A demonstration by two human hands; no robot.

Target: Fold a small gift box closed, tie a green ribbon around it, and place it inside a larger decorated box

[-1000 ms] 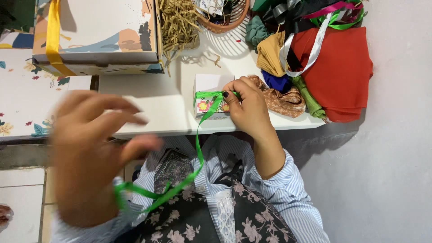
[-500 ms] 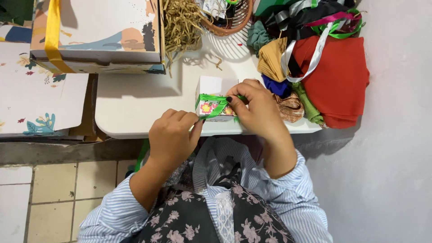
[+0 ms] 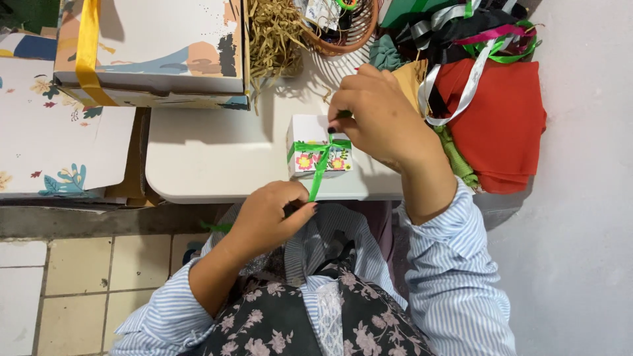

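Fingers of the right hand (image 3: 379, 115) pinch green ribbon (image 3: 318, 173) atop the small floral gift box (image 3: 318, 146). Just below that box, the left hand (image 3: 273, 214) grips the ribbon's tail.

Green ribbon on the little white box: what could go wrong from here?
1. The small white box sits close to the table's front edge, and the left hand pulls the green ribbon toward that edge; a hard tug might drag the box off.
2. The right hand pins the ribbon only with its fingertips on top; a slip could loosen the wrap.
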